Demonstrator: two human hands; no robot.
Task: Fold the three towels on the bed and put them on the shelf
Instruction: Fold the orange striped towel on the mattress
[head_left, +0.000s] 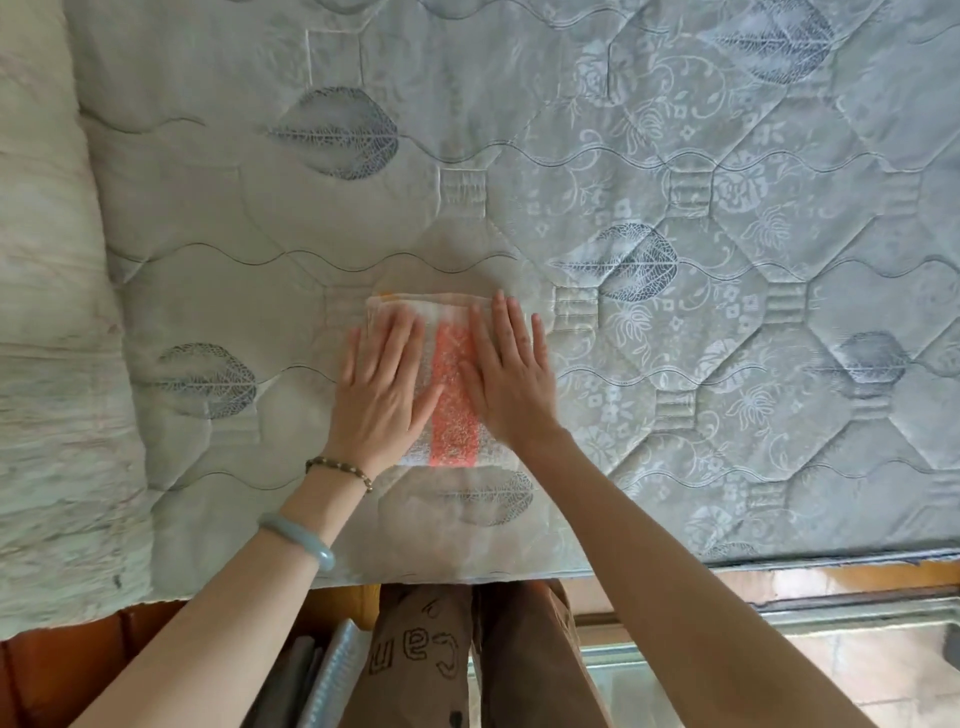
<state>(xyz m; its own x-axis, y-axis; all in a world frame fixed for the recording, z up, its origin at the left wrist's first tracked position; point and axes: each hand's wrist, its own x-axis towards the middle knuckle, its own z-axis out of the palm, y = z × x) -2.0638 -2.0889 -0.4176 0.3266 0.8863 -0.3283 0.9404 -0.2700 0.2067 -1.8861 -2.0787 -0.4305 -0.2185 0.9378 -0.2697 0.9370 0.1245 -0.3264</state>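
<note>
A folded white towel (453, 410) with an orange stripe down its middle lies flat on the quilted mattress (519, 182), near the front edge. My left hand (382, 382) rests palm down on the towel's left half, fingers spread. On the right half lies my right hand (511, 371), also flat with fingers apart. Both hands press on the cloth and grip nothing. No other towel and no shelf are in view.
A pale rumpled blanket (57, 364) lies along the mattress's left side. The mattress's front edge (467, 574) runs just in front of my legs (483, 660). A tiled floor (831, 665) shows at the lower right.
</note>
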